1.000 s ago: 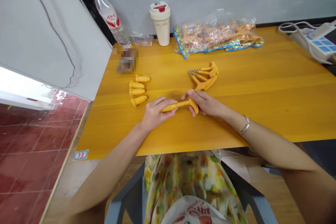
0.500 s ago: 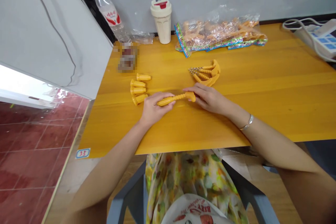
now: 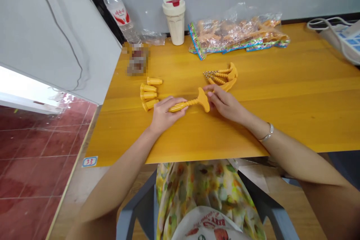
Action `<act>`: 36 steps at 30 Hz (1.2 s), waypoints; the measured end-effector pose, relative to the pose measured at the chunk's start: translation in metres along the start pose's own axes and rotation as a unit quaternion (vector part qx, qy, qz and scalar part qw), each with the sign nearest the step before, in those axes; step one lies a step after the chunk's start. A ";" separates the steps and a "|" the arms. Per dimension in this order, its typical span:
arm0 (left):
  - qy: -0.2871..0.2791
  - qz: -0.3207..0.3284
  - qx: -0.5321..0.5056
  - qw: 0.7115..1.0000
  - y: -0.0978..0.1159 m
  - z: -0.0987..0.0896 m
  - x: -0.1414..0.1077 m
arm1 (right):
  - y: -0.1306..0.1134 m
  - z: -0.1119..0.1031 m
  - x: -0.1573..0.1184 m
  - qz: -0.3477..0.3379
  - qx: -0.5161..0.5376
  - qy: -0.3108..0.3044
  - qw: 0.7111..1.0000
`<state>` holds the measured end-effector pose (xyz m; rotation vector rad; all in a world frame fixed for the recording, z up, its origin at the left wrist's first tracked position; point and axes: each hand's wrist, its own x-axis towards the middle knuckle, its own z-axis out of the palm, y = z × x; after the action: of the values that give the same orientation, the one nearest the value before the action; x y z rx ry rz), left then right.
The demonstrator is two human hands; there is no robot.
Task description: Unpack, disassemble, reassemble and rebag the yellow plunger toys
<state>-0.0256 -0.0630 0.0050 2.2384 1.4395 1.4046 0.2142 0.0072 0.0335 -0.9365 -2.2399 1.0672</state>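
- Screw tool (image 3: 192,102), yellow, one; aslant at the centre of the frame, T-shaped handle (image 3: 204,99) to the right, ribbed sleeve (image 3: 177,108) over the left end; no metal tip shows, so the sleeve is judged to be on; how firmly cannot be told;
- Left hand (image 3: 165,115), one; thumb and fingers narrow about the sleeve, holding it from the left;
- Right hand (image 3: 226,104), one; fingers loosely bent just beside the handle; whether they touch it cannot be told;
- Bare screw tools (image 3: 222,75), one bunch, right of centre, just above the right hand; metal spirals to the left, handles overlapping at the right, exact count uncertain; no sleeve shows on any, so the lot is judged not yet done;
- Loose sleeves (image 3: 149,95), four, in an uneven column left of centre; the lowest partly behind the left hand, touching or apart cannot be told; judged unused;
- Clear bags (image 3: 239,35), upper right of centre, printed blue-and-green edges; orange-yellow pieces inside, their finish hard to judge through the crinkled film;
- Cup (image 3: 176,22), white, top centre; bottle (image 3: 120,14), upper left;
- Progress, by judgement: one tool at or near completion in the grasp; the bunch and four sleeves outstanding.
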 end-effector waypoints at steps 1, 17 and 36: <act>-0.003 -0.013 -0.003 1.000 0.000 0.000 0.000 | 0.003 -0.002 0.000 -0.044 -0.053 0.027 0.997; -0.033 0.007 -0.015 0.999 0.002 0.005 0.000 | 0.003 0.001 0.001 -0.053 -0.064 -0.088 0.993; -0.207 0.050 0.080 0.974 0.005 0.006 -0.005 | 0.001 -0.025 -0.001 0.050 -0.498 0.038 0.865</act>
<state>-0.0187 -0.0673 0.0017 2.5371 1.3485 0.7935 0.2316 0.0186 0.0472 -1.4381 -2.6699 -0.2163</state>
